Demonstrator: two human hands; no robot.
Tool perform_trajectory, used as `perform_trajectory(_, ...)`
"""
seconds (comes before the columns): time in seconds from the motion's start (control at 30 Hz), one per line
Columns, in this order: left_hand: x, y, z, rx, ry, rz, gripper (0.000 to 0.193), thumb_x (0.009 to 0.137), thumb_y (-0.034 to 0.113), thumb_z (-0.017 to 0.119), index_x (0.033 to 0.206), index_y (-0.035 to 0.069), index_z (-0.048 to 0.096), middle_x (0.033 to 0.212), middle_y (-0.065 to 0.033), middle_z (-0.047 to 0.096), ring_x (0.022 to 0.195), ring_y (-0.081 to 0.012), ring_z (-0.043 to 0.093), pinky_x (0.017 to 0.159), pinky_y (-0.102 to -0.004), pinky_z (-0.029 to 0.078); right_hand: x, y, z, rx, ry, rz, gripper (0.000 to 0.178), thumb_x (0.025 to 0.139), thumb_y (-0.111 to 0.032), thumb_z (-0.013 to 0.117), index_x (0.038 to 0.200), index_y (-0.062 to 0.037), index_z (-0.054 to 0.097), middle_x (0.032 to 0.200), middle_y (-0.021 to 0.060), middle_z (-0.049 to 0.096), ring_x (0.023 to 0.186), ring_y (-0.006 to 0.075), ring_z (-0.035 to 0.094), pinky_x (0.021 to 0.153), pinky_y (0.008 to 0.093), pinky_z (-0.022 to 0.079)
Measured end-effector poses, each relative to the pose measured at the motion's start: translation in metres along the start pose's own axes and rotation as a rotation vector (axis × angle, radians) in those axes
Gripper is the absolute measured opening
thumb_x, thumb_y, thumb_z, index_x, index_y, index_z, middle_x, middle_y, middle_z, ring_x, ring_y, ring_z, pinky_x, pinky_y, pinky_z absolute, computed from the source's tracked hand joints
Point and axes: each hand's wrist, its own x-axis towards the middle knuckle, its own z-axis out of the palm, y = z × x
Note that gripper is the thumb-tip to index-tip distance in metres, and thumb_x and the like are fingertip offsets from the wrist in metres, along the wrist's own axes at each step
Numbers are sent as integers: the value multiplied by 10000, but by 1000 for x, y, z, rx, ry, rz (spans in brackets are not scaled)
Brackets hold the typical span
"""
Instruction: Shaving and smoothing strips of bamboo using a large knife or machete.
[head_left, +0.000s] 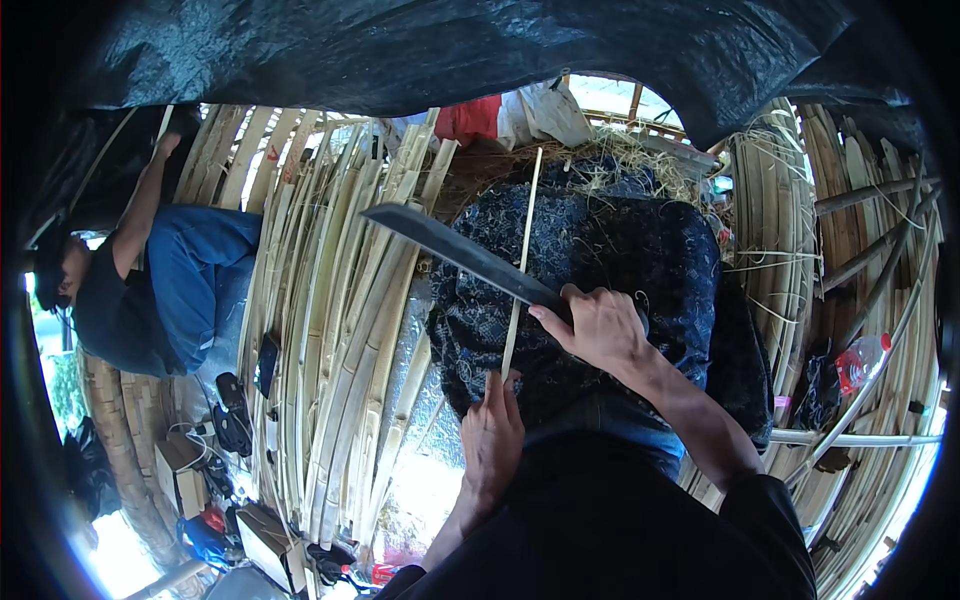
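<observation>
In my right hand (603, 328) is a machete (450, 247), my fingers closed round its handle and the long dark blade pointing away to the left. The blade crosses over a thin bamboo strip (530, 220); whether the two touch I cannot tell. My left hand (492, 425) pinches the near end of that strip between thumb and fingers, while the rest stretches away from me. Beneath both hands a dark patterned cloth (620, 240) covers my lap.
Split bamboo lengths (350, 330) lie in a long pile on my left. Past it a person in blue trousers (200, 265) sits with one arm raised. Pale shavings (640, 165) gather beyond the cloth. More bamboo slats (770, 200) and a plastic bottle (860, 365) are at right.
</observation>
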Motion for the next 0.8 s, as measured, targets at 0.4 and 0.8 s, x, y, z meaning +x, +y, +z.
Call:
perform_trajectory(0.4, -4, -7, -2, -285, -93, -48, 140, 1058, 171, 483, 1043, 62, 570, 669, -171, 605, 520, -324, 585, 484, -428, 434, 3, 17, -18, -38, -57, -55, 648, 938, -634, 567, 703, -32, 609, 488, 117, 591, 416, 275, 636, 391, 427, 520)
perform_trajectory(0.8, 16, -5, -30, -1460, -659, -581, 415, 1069, 462, 446, 803, 146, 412, 565, 70, 265, 414, -36, 201, 374, -241, 148, -23, 16, -16, 253, -55, -285, 538, 856, -598, 694, 782, -70, 620, 516, 84, 574, 416, 278, 599, 416, 389, 485)
